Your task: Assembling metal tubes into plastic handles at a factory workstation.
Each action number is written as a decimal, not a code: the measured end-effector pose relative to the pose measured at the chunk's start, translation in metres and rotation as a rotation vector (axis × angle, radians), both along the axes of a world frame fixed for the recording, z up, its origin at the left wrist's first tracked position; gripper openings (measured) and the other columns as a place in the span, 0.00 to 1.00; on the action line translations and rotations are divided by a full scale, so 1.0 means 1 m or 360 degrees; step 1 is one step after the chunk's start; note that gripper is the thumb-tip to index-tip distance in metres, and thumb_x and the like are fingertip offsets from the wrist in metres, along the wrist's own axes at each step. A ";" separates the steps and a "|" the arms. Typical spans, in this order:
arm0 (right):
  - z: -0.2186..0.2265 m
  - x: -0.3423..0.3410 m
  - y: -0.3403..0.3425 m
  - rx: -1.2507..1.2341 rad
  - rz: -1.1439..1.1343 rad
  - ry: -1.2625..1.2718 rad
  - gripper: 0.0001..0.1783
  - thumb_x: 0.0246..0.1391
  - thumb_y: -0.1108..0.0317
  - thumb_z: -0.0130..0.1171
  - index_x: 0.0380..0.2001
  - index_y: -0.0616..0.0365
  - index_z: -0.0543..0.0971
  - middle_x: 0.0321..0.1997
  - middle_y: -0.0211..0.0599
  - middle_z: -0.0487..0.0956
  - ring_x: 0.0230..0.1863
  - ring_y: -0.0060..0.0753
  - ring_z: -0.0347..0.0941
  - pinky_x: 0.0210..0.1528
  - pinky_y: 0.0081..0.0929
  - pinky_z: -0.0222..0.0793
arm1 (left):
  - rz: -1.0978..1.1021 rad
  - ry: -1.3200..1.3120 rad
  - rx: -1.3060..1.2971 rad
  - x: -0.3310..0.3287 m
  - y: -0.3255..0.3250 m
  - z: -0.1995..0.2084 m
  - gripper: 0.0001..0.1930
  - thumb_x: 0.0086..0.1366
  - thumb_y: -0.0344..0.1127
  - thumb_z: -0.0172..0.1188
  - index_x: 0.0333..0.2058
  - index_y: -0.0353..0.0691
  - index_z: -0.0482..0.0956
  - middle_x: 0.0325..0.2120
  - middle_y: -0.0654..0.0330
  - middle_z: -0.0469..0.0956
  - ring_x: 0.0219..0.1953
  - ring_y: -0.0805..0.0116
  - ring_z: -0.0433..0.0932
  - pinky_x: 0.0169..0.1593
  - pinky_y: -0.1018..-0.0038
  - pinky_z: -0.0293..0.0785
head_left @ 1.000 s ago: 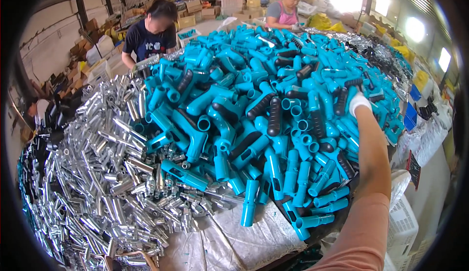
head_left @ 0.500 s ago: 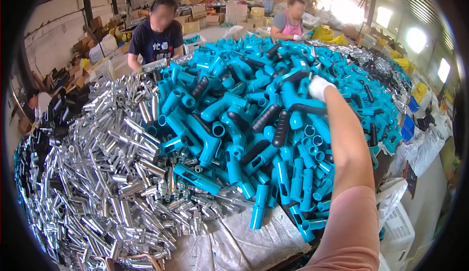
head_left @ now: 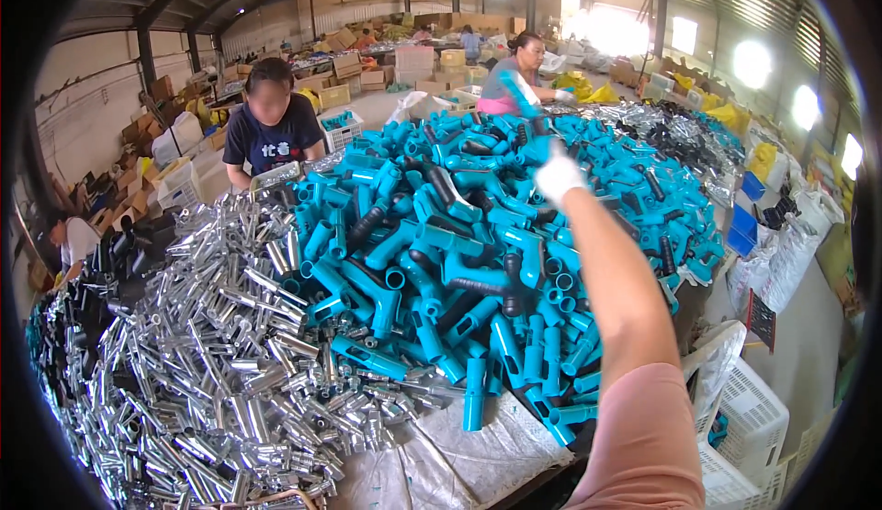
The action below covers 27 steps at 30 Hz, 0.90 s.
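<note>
Co-worker in dark printed T-shirt [head_left: 276,133] at left, head bowed; co-worker in grey and pink [head_left: 507,87] farther right. White perforated crate [head_left: 755,400] at lower right. Blue bins [head_left: 740,236] beyond, near white sacks [head_left: 792,260]. Yellow sacks [head_left: 602,95] toward back. Cardboard boxes [head_left: 347,64] stacked behind. Dark post [head_left: 145,62] by pale left wall [head_left: 87,106]. Bright windows [head_left: 751,64] at upper right.

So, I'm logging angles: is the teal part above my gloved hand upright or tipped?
Tipped: the teal part slants, upper end leftward, above the right hand.
</note>
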State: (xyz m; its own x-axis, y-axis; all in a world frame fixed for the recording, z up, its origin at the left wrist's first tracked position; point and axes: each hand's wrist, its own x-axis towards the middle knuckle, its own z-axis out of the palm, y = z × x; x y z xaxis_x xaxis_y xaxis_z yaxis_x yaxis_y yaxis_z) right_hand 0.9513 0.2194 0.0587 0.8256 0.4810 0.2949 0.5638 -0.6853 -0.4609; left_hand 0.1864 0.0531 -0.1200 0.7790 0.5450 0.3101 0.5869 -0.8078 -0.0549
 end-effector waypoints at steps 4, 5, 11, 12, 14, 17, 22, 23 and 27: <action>-0.022 0.083 -0.121 -0.0113 -0.0557 -0.0022 0.40 0.57 0.68 0.46 0.73 0.53 0.49 0.54 0.61 0.77 0.54 0.57 0.77 0.55 0.46 0.73 | 0.0091 0.0155 -0.0148 -0.025 0.001 -0.028 0.16 0.55 0.39 0.56 0.43 0.54 0.81 0.45 0.66 0.80 0.45 0.64 0.80 0.40 0.66 0.73; -0.036 0.106 -0.152 0.0040 -0.0771 0.0094 0.38 0.57 0.68 0.46 0.71 0.54 0.53 0.55 0.61 0.77 0.55 0.55 0.77 0.54 0.46 0.74 | 0.0049 0.0158 -0.0195 -0.030 0.010 -0.038 0.16 0.55 0.39 0.56 0.43 0.54 0.81 0.45 0.66 0.80 0.45 0.64 0.80 0.40 0.66 0.73; -0.097 0.133 -0.347 -0.0170 -0.1346 0.0365 0.32 0.59 0.62 0.52 0.65 0.57 0.62 0.61 0.57 0.73 0.62 0.54 0.71 0.62 0.48 0.68 | -0.0282 0.0173 -0.0232 -0.023 0.041 -0.045 0.16 0.54 0.39 0.58 0.43 0.51 0.81 0.45 0.63 0.80 0.44 0.62 0.79 0.41 0.64 0.74; -0.103 0.132 -0.366 -0.0140 -0.1416 0.0471 0.30 0.60 0.62 0.52 0.64 0.57 0.64 0.62 0.56 0.73 0.62 0.54 0.71 0.63 0.47 0.67 | -0.0328 0.0173 -0.0227 -0.020 0.046 -0.045 0.16 0.54 0.39 0.58 0.43 0.50 0.81 0.44 0.63 0.80 0.44 0.61 0.79 0.41 0.64 0.74; -0.114 0.128 -0.391 -0.0224 -0.1563 0.0364 0.25 0.59 0.57 0.55 0.56 0.60 0.75 0.58 0.53 0.77 0.60 0.46 0.75 0.58 0.42 0.72 | -0.0404 0.0177 -0.0203 -0.017 0.055 -0.043 0.15 0.54 0.39 0.58 0.42 0.49 0.80 0.44 0.62 0.80 0.44 0.61 0.79 0.41 0.63 0.74; -0.114 0.122 -0.407 -0.0222 -0.1667 0.0492 0.26 0.58 0.58 0.56 0.56 0.62 0.75 0.58 0.53 0.77 0.60 0.47 0.74 0.60 0.42 0.71 | -0.0496 0.0185 -0.0137 -0.014 0.071 -0.036 0.15 0.54 0.39 0.59 0.42 0.47 0.80 0.44 0.61 0.80 0.43 0.59 0.79 0.41 0.62 0.74; -0.108 0.116 -0.377 -0.0523 -0.1480 0.0305 0.24 0.63 0.63 0.49 0.60 0.57 0.74 0.63 0.49 0.74 0.63 0.49 0.71 0.62 0.44 0.70 | -0.0592 0.0162 -0.0023 0.001 0.086 -0.025 0.15 0.54 0.39 0.60 0.42 0.44 0.80 0.43 0.58 0.79 0.43 0.57 0.79 0.42 0.61 0.74; -0.103 0.103 -0.341 -0.0484 -0.1506 0.0323 0.23 0.62 0.64 0.50 0.59 0.58 0.75 0.63 0.48 0.74 0.63 0.49 0.72 0.62 0.43 0.70 | -0.0563 0.0179 0.0003 0.001 0.081 -0.017 0.16 0.54 0.39 0.60 0.41 0.43 0.80 0.43 0.58 0.79 0.42 0.57 0.79 0.42 0.60 0.74; -0.129 0.146 -0.257 -0.0801 -0.0954 0.0543 0.29 0.59 0.60 0.51 0.63 0.57 0.71 0.69 0.48 0.67 0.70 0.47 0.63 0.69 0.44 0.61 | -0.0428 0.0238 0.0106 0.000 0.057 0.013 0.16 0.54 0.39 0.61 0.41 0.41 0.79 0.43 0.56 0.79 0.42 0.55 0.78 0.43 0.59 0.75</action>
